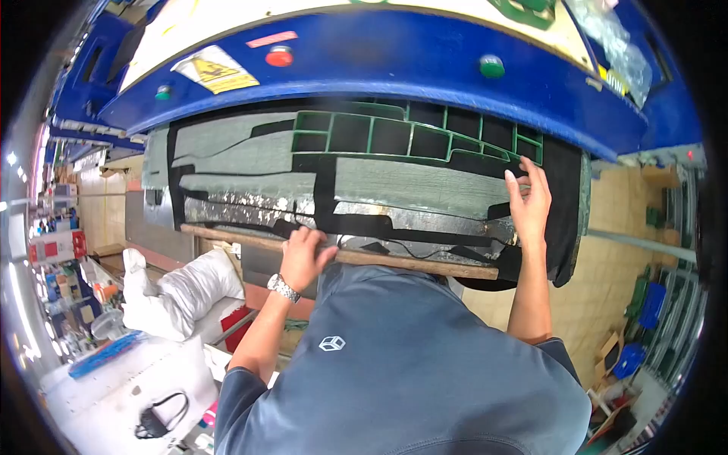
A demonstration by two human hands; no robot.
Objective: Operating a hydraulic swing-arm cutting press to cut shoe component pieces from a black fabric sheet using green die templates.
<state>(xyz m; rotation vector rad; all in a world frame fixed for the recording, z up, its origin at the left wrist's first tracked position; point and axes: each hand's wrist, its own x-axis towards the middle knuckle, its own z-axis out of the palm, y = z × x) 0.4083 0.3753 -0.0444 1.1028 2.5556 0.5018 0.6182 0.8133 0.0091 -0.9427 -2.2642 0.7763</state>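
Observation:
A long green frame divided into several compartments (371, 136) lies on black sheet material, along the far side of a worn grey-green board (409, 183). Over the frame's right end is my right hand (532, 203), its thumb and fingers apart and nothing held; whether the fingertips touch the frame I cannot tell. My left hand (305, 256) is by the board's near edge, at a wooden strip (394, 262). Its fingers are loosely bent with the thumb held away, and it grips nothing that I can see. Black cut-out strips of sheet (362, 225) lie across the board.
Behind the board runs a blue machine beam (387, 61) with a red button (279, 56) and a green button (491, 67). A stuffed white sack (201, 280) lies on a white table (114, 387) at the left. Blue bins (629, 360) stand at the far right.

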